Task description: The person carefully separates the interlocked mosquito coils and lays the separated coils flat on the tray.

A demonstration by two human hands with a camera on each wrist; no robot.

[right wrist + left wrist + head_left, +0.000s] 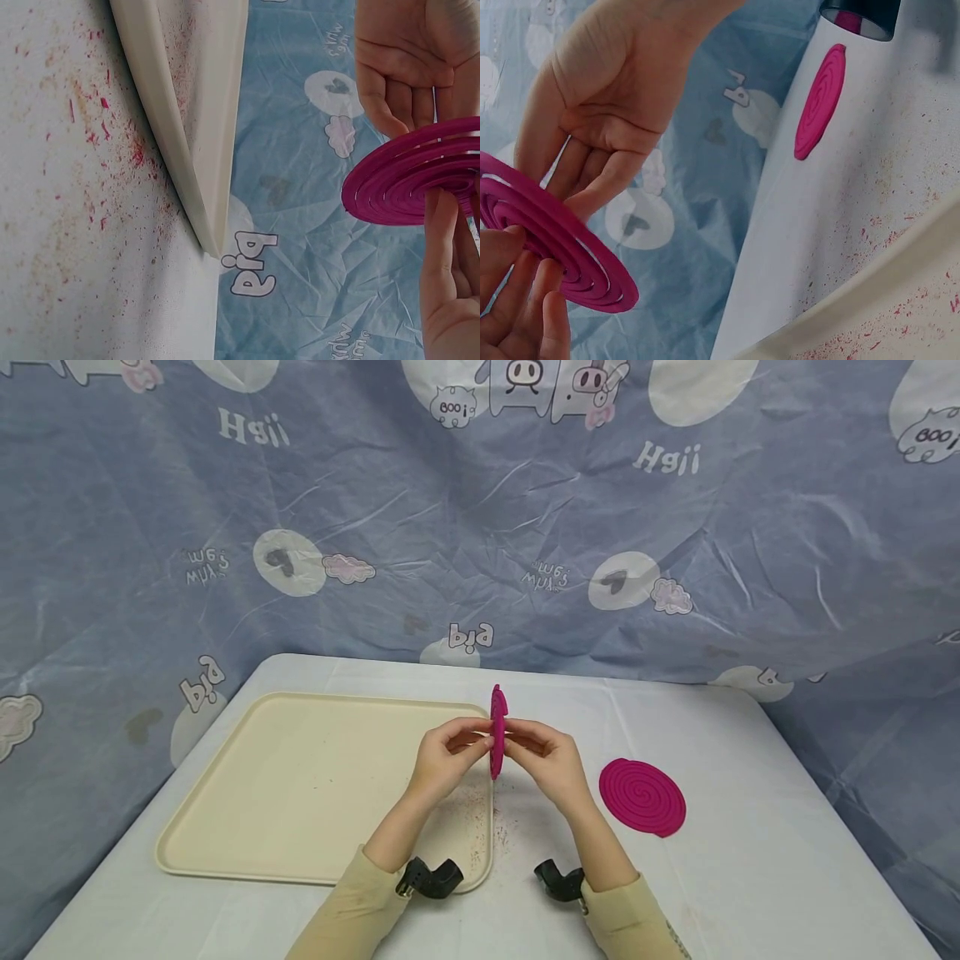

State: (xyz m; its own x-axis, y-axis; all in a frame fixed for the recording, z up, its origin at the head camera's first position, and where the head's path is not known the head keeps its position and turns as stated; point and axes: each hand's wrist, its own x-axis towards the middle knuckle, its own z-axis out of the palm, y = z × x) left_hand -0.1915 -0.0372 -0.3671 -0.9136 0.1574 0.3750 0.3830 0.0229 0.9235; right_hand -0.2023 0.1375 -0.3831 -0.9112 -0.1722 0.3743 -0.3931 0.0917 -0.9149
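Note:
A magenta mosquito coil (pixel 498 735), a flat spiral disc, is held up on edge near the tray's right rim. My left hand (pixel 450 756) pinches it from the left side, my right hand (pixel 546 758) from the right, thumbs and fingertips at its middle. Narrow gaps show between the rings of the held coil (pixel 592 262) in the left wrist view. From the right wrist view, the coil (pixel 382 187) appears tilted between both hands. A second magenta coil (pixel 642 797) lies flat on the white table to the right of my right hand.
A cream tray (pixel 300 777) with a raised rim covers the left part of the white table (pixel 720 877). Reddish crumbs (pixel 502 835) are scattered over its right edge and the tabletop beside it. Behind the table hangs a blue patterned cloth (pixel 465 527).

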